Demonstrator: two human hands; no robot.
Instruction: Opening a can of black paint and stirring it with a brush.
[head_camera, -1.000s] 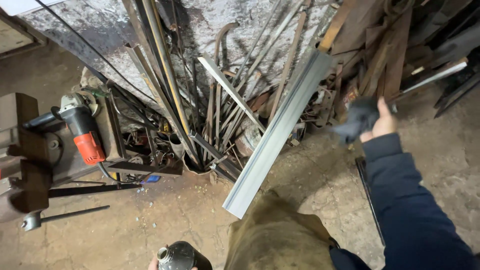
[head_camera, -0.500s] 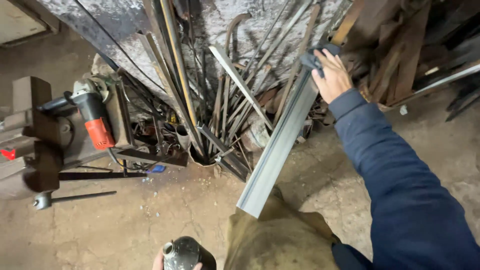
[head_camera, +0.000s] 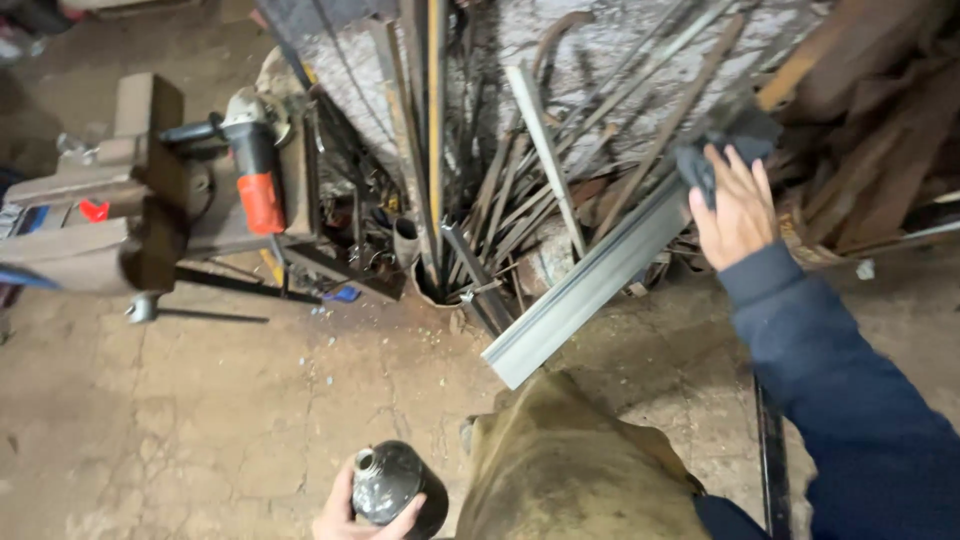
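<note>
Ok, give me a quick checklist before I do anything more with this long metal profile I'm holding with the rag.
1. Right hand on the metal profile through the dark rag: ok.
2. Lower end of the profile off the floor: ok, it juts out above it.
3. Profile free of the leaning rods: cannot tell, they crowd its upper part.
4. Left hand free to help: not ok, it holds a dark bottle.
5. Angle grinder out of the way: ok, it sits on the stand at the left.
</note>
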